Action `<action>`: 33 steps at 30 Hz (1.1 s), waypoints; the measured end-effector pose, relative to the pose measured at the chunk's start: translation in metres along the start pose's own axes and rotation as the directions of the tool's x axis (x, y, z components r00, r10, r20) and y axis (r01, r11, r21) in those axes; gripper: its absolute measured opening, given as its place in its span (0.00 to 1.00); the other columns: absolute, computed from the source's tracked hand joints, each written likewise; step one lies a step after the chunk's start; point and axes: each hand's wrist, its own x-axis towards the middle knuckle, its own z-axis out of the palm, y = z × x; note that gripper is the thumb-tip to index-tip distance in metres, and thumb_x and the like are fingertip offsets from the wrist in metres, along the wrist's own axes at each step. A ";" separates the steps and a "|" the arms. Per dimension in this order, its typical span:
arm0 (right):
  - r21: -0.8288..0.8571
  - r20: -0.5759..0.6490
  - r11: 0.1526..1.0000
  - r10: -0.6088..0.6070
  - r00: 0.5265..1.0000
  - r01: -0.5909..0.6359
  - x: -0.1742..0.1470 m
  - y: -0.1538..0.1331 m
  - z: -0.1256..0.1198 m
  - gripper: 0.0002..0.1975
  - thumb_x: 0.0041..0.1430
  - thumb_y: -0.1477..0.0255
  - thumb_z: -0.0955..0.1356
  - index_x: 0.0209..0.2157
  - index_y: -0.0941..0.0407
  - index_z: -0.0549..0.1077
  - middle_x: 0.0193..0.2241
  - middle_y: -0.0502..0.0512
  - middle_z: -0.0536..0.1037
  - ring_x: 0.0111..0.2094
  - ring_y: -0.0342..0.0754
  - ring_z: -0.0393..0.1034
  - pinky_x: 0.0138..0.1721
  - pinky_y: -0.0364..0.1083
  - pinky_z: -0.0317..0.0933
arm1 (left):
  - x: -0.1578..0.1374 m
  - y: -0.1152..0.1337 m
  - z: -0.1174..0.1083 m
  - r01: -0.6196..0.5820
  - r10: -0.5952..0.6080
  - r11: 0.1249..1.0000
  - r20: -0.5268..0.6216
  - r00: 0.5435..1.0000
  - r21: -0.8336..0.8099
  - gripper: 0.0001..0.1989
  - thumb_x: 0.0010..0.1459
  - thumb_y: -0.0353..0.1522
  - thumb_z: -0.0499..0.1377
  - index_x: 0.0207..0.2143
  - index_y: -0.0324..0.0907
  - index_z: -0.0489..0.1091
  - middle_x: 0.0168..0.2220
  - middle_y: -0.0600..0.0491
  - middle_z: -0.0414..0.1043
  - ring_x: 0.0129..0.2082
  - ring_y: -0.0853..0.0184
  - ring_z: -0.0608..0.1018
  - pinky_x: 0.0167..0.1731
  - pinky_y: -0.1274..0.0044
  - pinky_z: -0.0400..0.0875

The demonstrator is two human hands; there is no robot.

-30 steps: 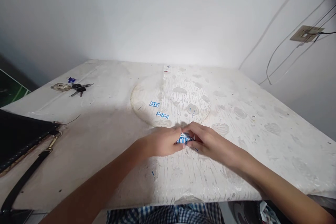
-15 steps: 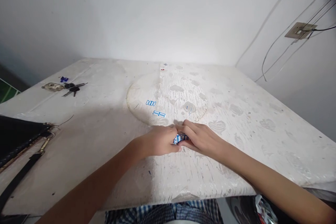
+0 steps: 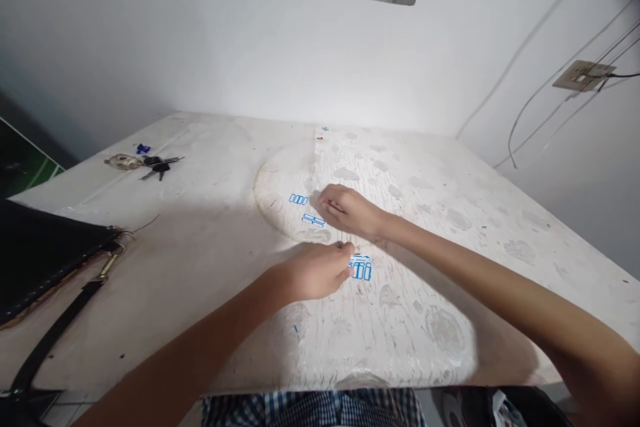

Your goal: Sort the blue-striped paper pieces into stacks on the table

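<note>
My left hand point(image 3: 320, 271) is closed, thumb and fingers pinching the left edge of a small white piece with blue-outlined shapes point(image 3: 361, 268). It looks like printed paper or card; I cannot tell which. Farther forward, my right hand point(image 3: 350, 209) is held low over the table with its fingers curled together. Anything in its fingertips is hidden. Just left of those fingertips lie two flat patches of blue-outlined rectangles, an upper patch point(image 3: 299, 199) and a lower patch point(image 3: 313, 220).
The pale table point(image 3: 225, 267) has a plastic-like cover with a round outline. Keys point(image 3: 159, 165) and a small blue object point(image 3: 143, 148) lie at the back left. A black bag point(image 3: 50, 260) with a strap is at the left edge. Cables hang by a wall socket point(image 3: 584, 75).
My right hand has left the blue-and-white piece and moved forward and left, near the blue-outlined patches. My left hand still holds the piece, now more exposed. The view has shifted slightly.
</note>
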 end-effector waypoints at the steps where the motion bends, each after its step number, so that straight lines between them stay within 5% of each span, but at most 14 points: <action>1: -0.024 0.021 1.000 -0.005 1.000 0.005 0.016 0.002 0.005 0.10 0.58 0.77 0.57 0.32 0.59 0.69 0.35 0.57 0.72 0.37 0.44 0.64 0.39 0.43 0.56 | 0.000 0.000 0.000 0.002 -0.002 1.000 0.004 1.000 0.009 0.13 0.61 0.36 0.41 0.41 0.40 0.59 0.30 0.51 0.68 0.25 0.66 0.70 0.22 0.76 0.55; 4: -0.125 0.043 0.986 0.114 0.993 -0.108 0.056 0.000 0.017 0.10 0.52 0.77 0.62 0.36 0.61 0.71 0.37 0.59 0.73 0.37 0.47 0.66 0.35 0.43 0.57 | -0.002 0.000 -0.001 0.002 -0.003 0.999 0.013 1.000 0.040 0.13 0.61 0.36 0.41 0.41 0.39 0.59 0.32 0.49 0.69 0.26 0.64 0.71 0.21 0.76 0.55; 9: -0.115 0.157 0.942 0.332 0.930 -0.316 0.088 -0.005 0.019 0.22 0.44 0.78 0.68 0.44 0.65 0.70 0.37 0.63 0.75 0.34 0.50 0.68 0.30 0.43 0.57 | -0.004 0.003 -0.002 0.005 -0.006 0.998 0.011 1.000 0.065 0.14 0.61 0.35 0.40 0.41 0.38 0.60 0.34 0.47 0.70 0.26 0.64 0.72 0.22 0.75 0.56; 15: 0.174 0.325 0.927 0.263 0.909 -0.331 0.074 0.002 -0.007 0.05 0.46 0.77 0.68 0.27 0.64 0.74 0.21 0.53 0.73 0.24 0.42 0.65 0.27 0.40 0.57 | -0.002 0.004 -0.002 0.000 -0.001 0.997 0.012 1.000 0.077 0.14 0.61 0.35 0.40 0.42 0.38 0.60 0.35 0.46 0.70 0.28 0.63 0.73 0.23 0.75 0.58; 19: 0.245 0.524 0.879 0.235 0.819 -0.409 0.050 -0.005 -0.019 0.07 0.44 0.74 0.71 0.24 0.63 0.72 0.16 0.49 0.68 0.20 0.40 0.61 0.24 0.41 0.56 | -0.001 0.003 0.001 0.012 -0.013 0.997 0.012 1.000 0.076 0.14 0.61 0.36 0.41 0.43 0.38 0.60 0.36 0.47 0.70 0.27 0.64 0.73 0.23 0.75 0.59; 27: -0.188 0.376 0.909 0.415 0.828 -0.371 0.043 -0.030 -0.006 0.06 0.45 0.74 0.70 0.20 0.61 0.70 0.18 0.50 0.66 0.22 0.41 0.59 0.21 0.42 0.50 | 0.001 -0.001 0.007 -0.005 0.006 0.997 -0.011 1.000 0.083 0.13 0.62 0.36 0.41 0.41 0.39 0.59 0.35 0.47 0.70 0.27 0.65 0.72 0.22 0.75 0.58; 30: -0.220 0.410 0.903 0.429 0.805 -0.369 0.047 -0.034 -0.006 0.08 0.44 0.74 0.70 0.18 0.61 0.68 0.16 0.49 0.64 0.21 0.41 0.58 0.21 0.42 0.48 | 0.000 0.000 0.005 0.008 -0.008 0.997 -0.001 1.000 0.080 0.13 0.62 0.36 0.41 0.41 0.39 0.59 0.35 0.47 0.70 0.28 0.65 0.72 0.22 0.75 0.58; 33: -0.121 0.395 0.929 0.369 0.841 -0.351 0.045 -0.032 -0.005 0.05 0.44 0.77 0.70 0.20 0.61 0.69 0.19 0.50 0.67 0.22 0.41 0.60 0.22 0.42 0.50 | -0.001 0.003 0.001 0.013 -0.013 0.997 0.010 1.000 0.077 0.13 0.62 0.36 0.41 0.41 0.39 0.59 0.36 0.47 0.70 0.28 0.65 0.72 0.23 0.75 0.58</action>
